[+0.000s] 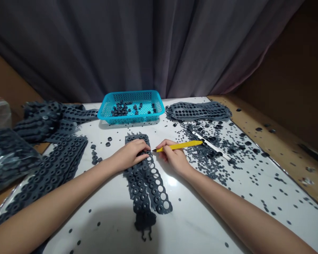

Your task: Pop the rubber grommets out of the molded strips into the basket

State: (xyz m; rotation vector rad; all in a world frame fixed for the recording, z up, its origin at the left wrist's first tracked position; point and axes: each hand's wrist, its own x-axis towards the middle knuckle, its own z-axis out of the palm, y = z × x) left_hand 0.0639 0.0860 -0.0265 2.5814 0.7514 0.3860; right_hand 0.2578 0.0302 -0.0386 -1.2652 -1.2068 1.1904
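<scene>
My left hand (pixel 134 152) rests on a dark grey rubber sheet (pixel 138 188) moulded with rows of rings, its bent fingers and thumb gripping near the right edge. Down the right side of this sheet runs a column of open round holes (pixel 160 188). In my right hand (pixel 173 157) is a slim yellow pen-shaped tool (pixel 187 145). Its dark pointed tip is close beside the sheet's right edge, just right of my left fingers; I cannot tell whether they touch.
A blue basket (pixel 131 120) with loose rubber rings stands at the back. Stacked sheets lie left (pixel 51 173) and back right (pixel 198 111). A plastic bag (pixel 10 158) sits far left. Small black discs (pixel 209 158) and a white strip (pixel 212 145) cover the table's right side.
</scene>
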